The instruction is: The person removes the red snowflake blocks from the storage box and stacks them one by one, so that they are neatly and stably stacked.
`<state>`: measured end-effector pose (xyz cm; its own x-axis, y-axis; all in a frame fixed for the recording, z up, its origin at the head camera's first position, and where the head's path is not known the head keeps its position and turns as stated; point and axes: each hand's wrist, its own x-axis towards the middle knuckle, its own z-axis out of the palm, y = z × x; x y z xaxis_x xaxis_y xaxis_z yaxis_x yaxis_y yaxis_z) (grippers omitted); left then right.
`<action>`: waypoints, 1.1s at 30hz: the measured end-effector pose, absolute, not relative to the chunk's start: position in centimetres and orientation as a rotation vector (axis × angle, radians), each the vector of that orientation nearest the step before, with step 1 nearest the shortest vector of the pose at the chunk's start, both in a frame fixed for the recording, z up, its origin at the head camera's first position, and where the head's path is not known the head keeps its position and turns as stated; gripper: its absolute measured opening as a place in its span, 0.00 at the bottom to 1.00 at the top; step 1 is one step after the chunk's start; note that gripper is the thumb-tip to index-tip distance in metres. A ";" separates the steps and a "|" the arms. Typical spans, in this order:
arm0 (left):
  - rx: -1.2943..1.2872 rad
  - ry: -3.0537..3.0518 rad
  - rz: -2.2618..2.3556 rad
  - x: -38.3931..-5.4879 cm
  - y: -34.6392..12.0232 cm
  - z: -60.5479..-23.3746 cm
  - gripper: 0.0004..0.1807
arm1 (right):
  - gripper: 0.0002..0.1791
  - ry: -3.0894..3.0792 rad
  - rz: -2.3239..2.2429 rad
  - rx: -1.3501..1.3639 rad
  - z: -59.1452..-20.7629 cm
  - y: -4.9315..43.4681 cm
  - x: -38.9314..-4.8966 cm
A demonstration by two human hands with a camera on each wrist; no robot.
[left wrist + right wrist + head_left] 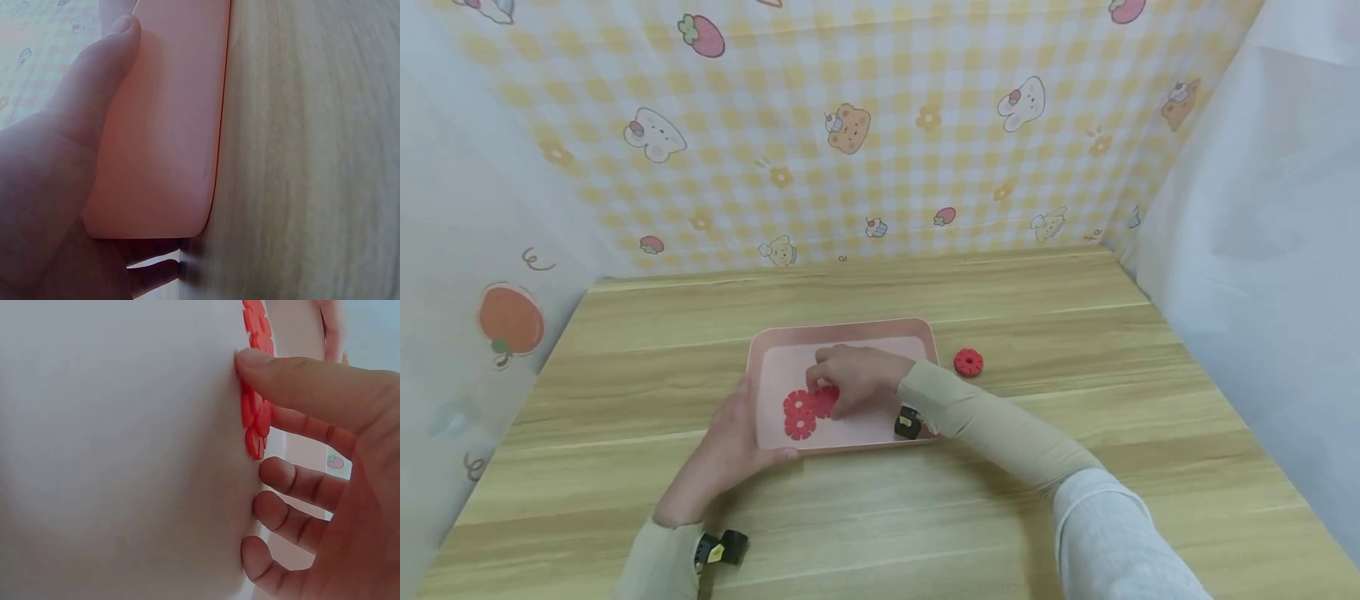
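Okay, red notched discs (802,415) are lying in the pink tray (865,430); right hand (859,375) is pinching one, left hand (730,435) is gripping the tray's near-left corner. Pinching edges while bracing there should be preventing slippage.

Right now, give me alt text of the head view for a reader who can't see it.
A person's right grip pinches at clustered red notched discs inside a pink tray; the left grip holds the tray's near-left corner. A similar red piece lies on the wooden table, right of the tray.
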<state>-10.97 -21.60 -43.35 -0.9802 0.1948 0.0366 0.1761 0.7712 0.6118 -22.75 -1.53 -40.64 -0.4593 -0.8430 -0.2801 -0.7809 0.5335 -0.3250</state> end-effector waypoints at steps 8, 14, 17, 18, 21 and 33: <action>0.294 2.925 1.015 -10.9 -21.5 -43.4 0.68 | 0.14 2.391 -0.283 -1.335 -41.0 -1.4 -23.1; 0.277 2.919 0.993 -10.9 -21.5 -43.3 0.69 | 0.13 2.404 -0.382 -1.236 -40.5 -0.9 -23.2; 0.274 2.922 0.990 -10.9 -21.5 -43.2 0.68 | 0.14 2.403 -0.430 -1.180 -40.0 -0.5 -23.3; 0.278 2.926 0.991 -10.9 -21.5 -43.3 0.68 | 0.14 2.406 -0.442 -1.169 -39.8 -0.3 -23.3; 0.275 2.925 0.987 -10.9 -21.5 -43.3 0.68 | 0.14 2.405 -0.457 -1.138 -39.3 0.3 -23.5; 0.316 2.957 0.994 -10.9 -21.4 -43.2 0.66 | 0.14 2.442 -0.517 -1.036 -37.9 3.1 -24.4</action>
<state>-10.88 -21.36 -43.16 -0.9797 0.1919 0.0576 0.1877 0.7788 0.5985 -24.36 3.10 -37.86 -0.6249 -0.7414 -0.2447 -0.5786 0.6502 -0.4923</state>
